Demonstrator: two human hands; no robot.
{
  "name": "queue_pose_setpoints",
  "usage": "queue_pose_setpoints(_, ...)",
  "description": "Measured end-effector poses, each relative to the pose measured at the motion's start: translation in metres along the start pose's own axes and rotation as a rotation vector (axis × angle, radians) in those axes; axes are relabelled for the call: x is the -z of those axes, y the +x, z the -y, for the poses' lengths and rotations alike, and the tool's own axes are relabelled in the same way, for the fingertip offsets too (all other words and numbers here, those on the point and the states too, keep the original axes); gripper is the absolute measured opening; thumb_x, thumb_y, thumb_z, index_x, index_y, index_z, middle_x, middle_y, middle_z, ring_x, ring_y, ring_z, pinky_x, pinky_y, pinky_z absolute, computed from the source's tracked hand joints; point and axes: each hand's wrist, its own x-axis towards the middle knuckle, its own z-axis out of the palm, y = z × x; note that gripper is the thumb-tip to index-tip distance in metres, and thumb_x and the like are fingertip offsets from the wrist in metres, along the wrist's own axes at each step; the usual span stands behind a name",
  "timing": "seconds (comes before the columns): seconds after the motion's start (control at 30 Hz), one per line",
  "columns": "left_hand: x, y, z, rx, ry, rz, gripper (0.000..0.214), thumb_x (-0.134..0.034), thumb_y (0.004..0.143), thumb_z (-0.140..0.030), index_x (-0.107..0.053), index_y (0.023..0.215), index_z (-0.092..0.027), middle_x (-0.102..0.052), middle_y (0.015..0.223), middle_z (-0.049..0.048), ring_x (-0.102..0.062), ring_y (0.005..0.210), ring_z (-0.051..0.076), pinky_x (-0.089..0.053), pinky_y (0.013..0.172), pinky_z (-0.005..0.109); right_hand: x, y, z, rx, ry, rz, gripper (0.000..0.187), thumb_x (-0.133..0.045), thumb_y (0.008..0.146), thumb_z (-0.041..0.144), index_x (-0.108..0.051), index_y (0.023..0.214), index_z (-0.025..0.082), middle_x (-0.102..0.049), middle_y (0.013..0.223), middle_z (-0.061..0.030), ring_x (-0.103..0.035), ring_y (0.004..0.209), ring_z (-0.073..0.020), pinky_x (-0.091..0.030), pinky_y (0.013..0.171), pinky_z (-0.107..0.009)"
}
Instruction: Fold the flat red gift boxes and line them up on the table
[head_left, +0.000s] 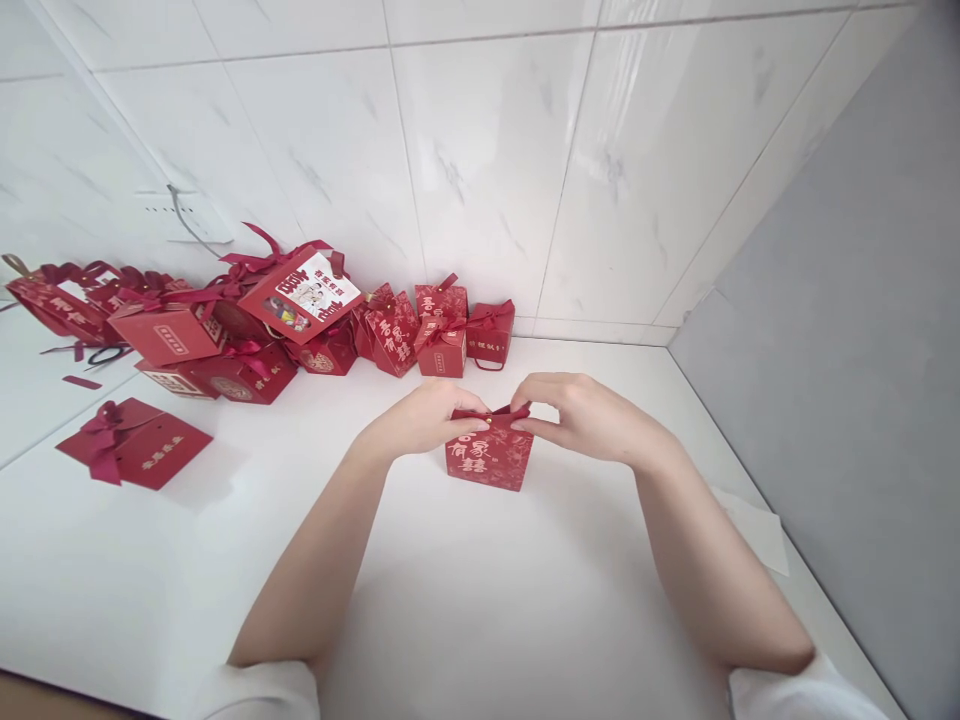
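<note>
A small red gift box (491, 458) with pale printed characters and a flower pattern stands upright on the white tabletop (525, 600). My left hand (427, 418) pinches the left part of its top edge between thumb and fingers. On the other side, my right hand (577, 415) grips the right part of that top edge in the same way. Between the two hands, the top looks partly folded together, with a small gold-coloured dot at its middle. My fingertips hide both upper corners.
Behind my left hand, several red gift boxes (176, 333) with ribbons are piled along the tiled wall (487, 170). A ribboned box (142, 445) lies apart at the left. Scissors (105, 355) show beside the pile. A grey panel (847, 330) bounds the right, near a white paper (750, 530).
</note>
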Motion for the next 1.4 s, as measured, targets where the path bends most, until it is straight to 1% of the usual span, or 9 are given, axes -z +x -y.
queue_pose_setpoints(0.17,0.006,-0.003,0.002,0.011,0.051,-0.021,0.026,-0.050,0.088,-0.031,-0.073,0.082,-0.019,-0.056,0.063,-0.0003,-0.045,0.056,0.012,-0.030,0.053,0.025,0.008,-0.006,-0.005,-0.043,0.079,0.059,0.019,-0.057,0.091,0.021,-0.072,0.103,0.026,-0.075,0.103,-0.0015,-0.070,0.087,-0.0207,-0.054,0.077,-0.033)
queue_pose_setpoints(0.37,0.007,-0.002,0.004,0.021,0.065,-0.018,0.028,-0.051,0.087,-0.032,-0.071,0.074,-0.018,-0.051,0.058,-0.0010,-0.040,0.053,0.011,-0.029,0.051,0.025,0.007,-0.004,-0.003,-0.074,0.154,0.042,0.020,-0.058,0.091,0.026,-0.076,0.101,0.027,-0.077,0.099,-0.0005,-0.072,0.084,-0.0221,-0.056,0.073,-0.033)
queue_pose_setpoints(0.6,0.007,-0.005,0.001,0.051,0.027,-0.004,0.024,-0.051,0.087,-0.031,-0.073,0.086,-0.019,-0.062,0.072,0.0003,-0.051,0.063,0.013,-0.035,0.057,0.023,0.004,-0.003,0.000,-0.072,0.098,-0.006,0.016,-0.058,0.092,0.026,-0.071,0.100,0.025,-0.074,0.101,-0.0016,-0.070,0.090,-0.0208,-0.054,0.079,-0.033)
queue_pose_setpoints(0.7,0.006,-0.004,0.002,0.051,0.023,-0.001,0.025,-0.052,0.087,-0.032,-0.068,0.075,-0.018,-0.055,0.064,-0.0011,-0.044,0.058,0.011,-0.032,0.055,0.024,-0.002,0.000,0.004,-0.040,0.098,-0.056,0.024,-0.057,0.093,0.026,-0.065,0.115,0.026,-0.071,0.112,-0.0031,-0.067,0.098,-0.0211,-0.053,0.084,-0.034)
queue_pose_setpoints(0.8,0.005,-0.002,0.003,0.087,0.034,-0.010,0.030,-0.053,0.085,-0.034,-0.058,0.062,-0.016,-0.041,0.056,-0.0025,-0.034,0.053,0.010,-0.026,0.050,0.025,-0.011,0.006,0.007,0.014,0.082,-0.015,0.032,-0.054,0.094,0.022,-0.061,0.125,0.027,-0.069,0.113,-0.0040,-0.067,0.094,-0.0200,-0.052,0.081,-0.034)
queue_pose_setpoints(0.97,0.004,-0.001,0.005,0.063,-0.008,0.001,0.033,-0.053,0.085,-0.034,-0.056,0.057,-0.016,-0.033,0.055,-0.0025,-0.027,0.054,0.010,-0.022,0.049,0.026,-0.015,0.010,0.009,0.006,0.108,0.022,0.023,-0.051,0.096,0.023,-0.068,0.112,0.023,-0.072,0.101,-0.0037,-0.067,0.085,-0.0188,-0.051,0.075,-0.031)
queue_pose_setpoints(1.17,0.004,-0.001,0.007,0.070,0.017,0.012,0.029,-0.051,0.087,-0.035,-0.073,0.079,-0.018,-0.053,0.061,-0.0012,-0.041,0.056,0.011,-0.028,0.052,0.025,-0.011,0.007,0.010,-0.103,0.204,0.044,0.018,-0.055,0.093,0.028,-0.068,0.105,0.024,-0.074,0.097,-0.0019,-0.068,0.085,-0.0186,-0.051,0.076,-0.030)
queue_pose_setpoints(1.3,0.003,0.000,0.006,0.069,-0.026,-0.013,0.022,-0.055,0.085,-0.032,-0.072,0.090,-0.019,-0.067,0.081,0.0002,-0.055,0.069,0.013,-0.037,0.061,0.023,-0.015,0.008,0.008,-0.133,0.178,0.034,0.014,-0.054,0.091,0.024,-0.065,0.099,0.023,-0.072,0.091,-0.0010,-0.066,0.078,-0.0176,-0.048,0.073,-0.029)
queue_pose_setpoints(1.4,0.002,0.000,0.004,0.064,-0.032,-0.022,0.020,-0.054,0.085,-0.028,-0.071,0.092,-0.021,-0.069,0.086,-0.0003,-0.058,0.073,0.014,-0.039,0.064,0.023,-0.017,0.009,0.003,-0.117,0.124,0.055,0.012,-0.053,0.089,0.019,-0.062,0.097,0.023,-0.070,0.086,0.0005,-0.062,0.071,-0.0159,-0.046,0.068,-0.029)
